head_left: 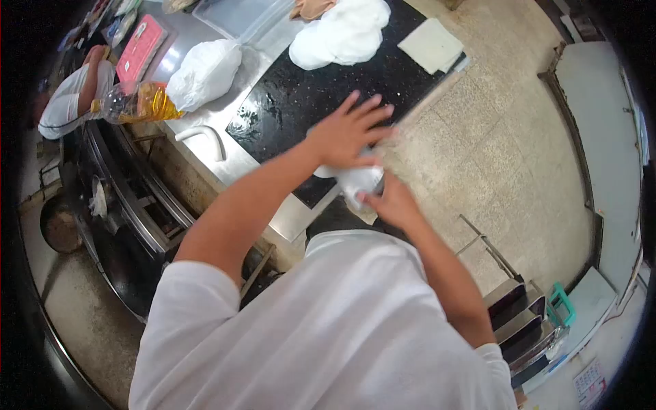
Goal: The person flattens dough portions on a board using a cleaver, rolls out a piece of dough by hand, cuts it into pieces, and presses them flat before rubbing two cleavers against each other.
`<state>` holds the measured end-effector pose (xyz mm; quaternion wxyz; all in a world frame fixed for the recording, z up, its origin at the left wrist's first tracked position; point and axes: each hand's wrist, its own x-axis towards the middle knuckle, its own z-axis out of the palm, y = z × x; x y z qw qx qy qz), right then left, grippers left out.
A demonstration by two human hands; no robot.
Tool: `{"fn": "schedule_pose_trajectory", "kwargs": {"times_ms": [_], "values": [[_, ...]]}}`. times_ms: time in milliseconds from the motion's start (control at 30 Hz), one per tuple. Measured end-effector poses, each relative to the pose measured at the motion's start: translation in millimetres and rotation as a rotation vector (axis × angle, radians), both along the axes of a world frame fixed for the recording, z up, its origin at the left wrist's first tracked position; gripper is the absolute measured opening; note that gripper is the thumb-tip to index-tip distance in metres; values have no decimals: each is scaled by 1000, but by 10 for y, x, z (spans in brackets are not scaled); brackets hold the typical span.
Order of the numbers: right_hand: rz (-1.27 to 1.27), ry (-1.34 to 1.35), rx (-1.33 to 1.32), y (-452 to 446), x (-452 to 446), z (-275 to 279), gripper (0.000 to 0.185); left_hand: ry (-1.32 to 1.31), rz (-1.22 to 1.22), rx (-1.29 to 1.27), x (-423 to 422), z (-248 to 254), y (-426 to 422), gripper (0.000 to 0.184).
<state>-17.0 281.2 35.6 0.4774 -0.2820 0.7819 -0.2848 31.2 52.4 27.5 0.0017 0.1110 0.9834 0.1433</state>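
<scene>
A white shirt [328,328] is closest. Beyond it, the right hand [398,202] grips the side of a white bundle [360,183] (too blurred to identify) at the black counter's [287,102] near end. The left hand [347,139] spreads open over the bundle, fingers apart. Farther along the counter, a white pile [342,35] sits near a pale cloth [430,46].

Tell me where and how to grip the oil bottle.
Grip the oil bottle around its clear section below the cap, probably from the camera wearer's side: that section looks rounded and exposed, while the white bundle crowds the oil-filled end.
</scene>
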Motion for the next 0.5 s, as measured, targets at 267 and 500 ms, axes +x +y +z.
{"fn": "schedule_pose_trajectory", "kwargs": {"times_ms": [267,500], "values": [[55,233,196,-365,-354,128,73,70,-44,-74,-299,-218,-251,75],[-137,381,214,-231,-98,162,70,224,220,7,-539,183,-237,72]]}}
